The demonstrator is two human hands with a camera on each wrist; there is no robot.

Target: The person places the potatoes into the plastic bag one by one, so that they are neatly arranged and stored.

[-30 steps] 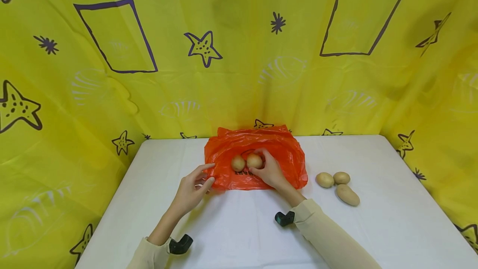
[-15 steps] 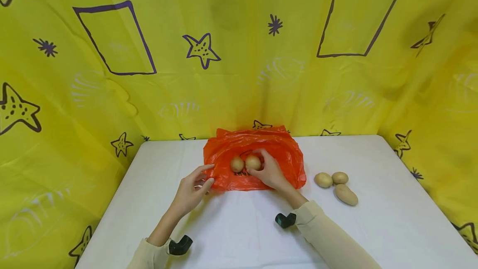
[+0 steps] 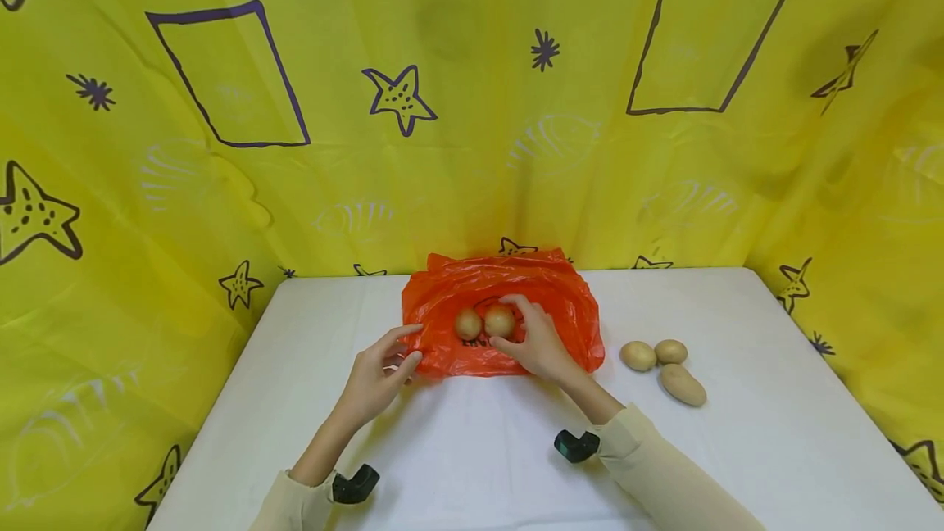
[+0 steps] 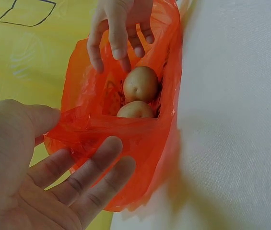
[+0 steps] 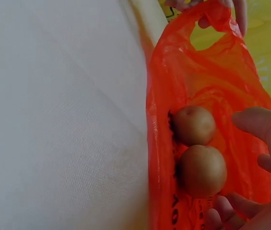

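Note:
A red plastic bag [image 3: 442,351] lies with its mouth spread, black print showing inside. Two round potatoes sit side by side in it, a left potato [image 3: 468,324] and a right potato [image 3: 500,321]. My left hand [image 3: 378,379] holds the bag's left edge; in the left wrist view the film passes between thumb and fingers. Over the bag's right part is my right hand [image 3: 542,342], its fingers spread around the right potato. In the right wrist view, a gap shows between my right thumb [image 5: 255,122] and the potatoes.
Right of the bag, three more potatoes [image 3: 682,384] lie close together on the white tabletop [image 3: 479,457]. A yellow patterned curtain [image 3: 472,179] stands behind the table and along both sides. Each wrist carries a small black camera [image 3: 356,484].
My right hand has loosened from the right potato, its fingers spreading and drawing slightly right. The potato stays in the bag beside the other one. My left hand keeps its place.

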